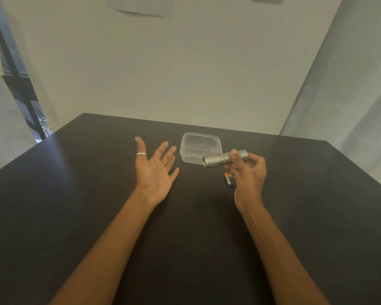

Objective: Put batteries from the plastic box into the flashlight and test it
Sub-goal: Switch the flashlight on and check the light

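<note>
Hands: left hand (155, 170) released, palm up, fingers spread above the dark counter (97, 216), ring (141, 154) on the thumb; right hand (248, 172) grasping a silver flashlight (222, 159) by its tail half, held level with the head end pointing left. Clear plastic box (199, 148) sits lidless on the counter just behind the flashlight. Two small batteries (229, 179) with orange tips lie side by side on the counter, partly behind the right fingers.
</note>
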Demonstrator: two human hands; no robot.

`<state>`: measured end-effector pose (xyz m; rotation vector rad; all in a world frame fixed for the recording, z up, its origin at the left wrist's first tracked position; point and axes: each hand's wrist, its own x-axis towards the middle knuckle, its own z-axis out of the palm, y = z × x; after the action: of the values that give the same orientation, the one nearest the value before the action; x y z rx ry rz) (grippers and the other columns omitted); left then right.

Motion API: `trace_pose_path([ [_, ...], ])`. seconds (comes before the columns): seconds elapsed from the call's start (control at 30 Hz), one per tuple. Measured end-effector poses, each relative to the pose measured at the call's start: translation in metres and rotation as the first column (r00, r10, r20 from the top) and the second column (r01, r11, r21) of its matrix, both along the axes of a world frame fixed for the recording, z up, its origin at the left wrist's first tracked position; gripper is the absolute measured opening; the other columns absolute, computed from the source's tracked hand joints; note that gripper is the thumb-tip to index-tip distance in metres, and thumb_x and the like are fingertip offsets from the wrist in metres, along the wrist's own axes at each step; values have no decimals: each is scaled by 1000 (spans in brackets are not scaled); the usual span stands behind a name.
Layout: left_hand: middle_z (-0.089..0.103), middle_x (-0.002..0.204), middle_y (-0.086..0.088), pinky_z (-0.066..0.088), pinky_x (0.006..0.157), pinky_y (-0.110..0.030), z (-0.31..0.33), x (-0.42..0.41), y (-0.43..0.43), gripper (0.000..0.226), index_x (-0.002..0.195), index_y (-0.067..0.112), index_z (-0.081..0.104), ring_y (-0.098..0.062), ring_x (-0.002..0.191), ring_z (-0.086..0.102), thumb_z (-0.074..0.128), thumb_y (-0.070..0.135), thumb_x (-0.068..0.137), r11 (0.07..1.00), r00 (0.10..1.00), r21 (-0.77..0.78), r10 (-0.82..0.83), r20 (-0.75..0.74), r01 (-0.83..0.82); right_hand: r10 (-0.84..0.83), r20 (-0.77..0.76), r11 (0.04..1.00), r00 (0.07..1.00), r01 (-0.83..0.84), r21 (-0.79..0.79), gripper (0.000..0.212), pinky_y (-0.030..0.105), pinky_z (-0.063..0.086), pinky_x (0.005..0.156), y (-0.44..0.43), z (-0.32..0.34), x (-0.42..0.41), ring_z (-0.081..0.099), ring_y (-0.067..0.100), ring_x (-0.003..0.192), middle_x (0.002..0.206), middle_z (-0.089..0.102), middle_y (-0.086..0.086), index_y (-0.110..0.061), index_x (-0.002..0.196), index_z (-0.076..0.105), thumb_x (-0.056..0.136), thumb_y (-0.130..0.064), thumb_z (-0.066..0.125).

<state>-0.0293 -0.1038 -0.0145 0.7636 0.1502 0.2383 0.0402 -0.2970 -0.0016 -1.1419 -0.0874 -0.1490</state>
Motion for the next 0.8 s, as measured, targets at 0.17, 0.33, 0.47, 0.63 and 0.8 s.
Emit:
trace_pose_path([
  [0.17,71,130,-6,47,111,-45,-1,4,-4,74,137,15,59,-24,125,64,48,74,93,983,989,179,65,-136,-41,24,27,999,999,-23,-38,34,26,62,70,2,-1,-2,76,25,95,104,69,7,-7,115,50,91,-12,75],
  [0.33,76,113,-9,59,94,-35,-1,8,-17,44,130,6,62,-20,103,75,57,40,103,881,972,472,120,-203,-11,4,113,993,994,9,-121,33,32,62,79,8,-5,-6,74,28,102,110,65,14,-8,107,50,88,-6,78],
  [0.47,79,109,-6,60,90,-34,-3,6,-22,37,127,11,67,-17,99,77,54,38,105,789,980,612,84,-182,47,-4,266,930,964,102,-353,32,28,62,75,17,-5,-14,75,11,91,101,71,4,-21,96,54,84,-18,83],
  [0.63,78,115,-8,59,90,-36,-3,2,-19,39,127,9,68,-20,103,76,53,37,106,815,986,580,93,-141,6,19,388,855,922,186,-485,30,14,56,64,24,-3,-25,72,-3,82,94,69,-10,-15,94,55,85,-22,83],
  [0.8,79,111,-7,58,97,-38,-1,-1,-20,36,121,10,72,-19,103,76,60,38,101,814,988,581,74,-135,18,-9,321,915,947,137,-379,27,30,63,75,19,-2,-21,76,10,86,95,73,-1,-23,92,57,85,-15,82],
])
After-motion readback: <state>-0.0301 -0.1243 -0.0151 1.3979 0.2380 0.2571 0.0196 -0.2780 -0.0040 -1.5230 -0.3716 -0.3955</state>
